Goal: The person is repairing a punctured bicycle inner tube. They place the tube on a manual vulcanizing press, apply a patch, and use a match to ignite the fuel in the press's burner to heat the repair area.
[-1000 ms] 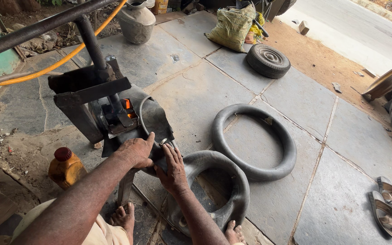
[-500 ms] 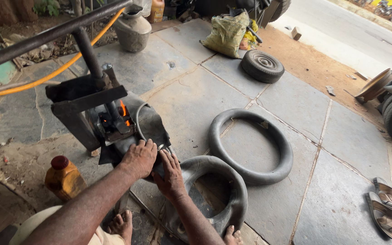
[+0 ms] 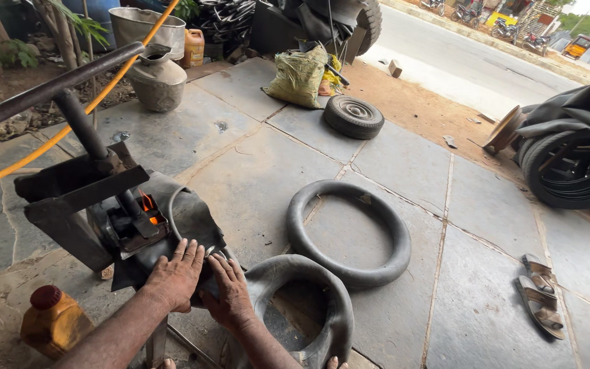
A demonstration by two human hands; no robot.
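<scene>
While the flame (image 3: 149, 205) burns in the press (image 3: 104, 205), left hand (image 3: 175, 277) and right hand (image 3: 227, 294) lie flat, fingers spread, gripping nothing, on the inner tube (image 3: 196, 225) beside it; keep pressure even, fingers off heat.

Both forearms are bare, no sleeves showing; left hand (image 3: 175, 275) and right hand (image 3: 229, 294) wear no gloves or rings.

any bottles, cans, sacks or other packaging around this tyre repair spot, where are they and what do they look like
Amber bottle: squat, red cap, on the ground left of the left hand.
Orange jug: far back beside a metal tub.
Sack: yellow-green, bulging, tied, on the stone floor behind a small tyre.
No signs or screens.
</scene>
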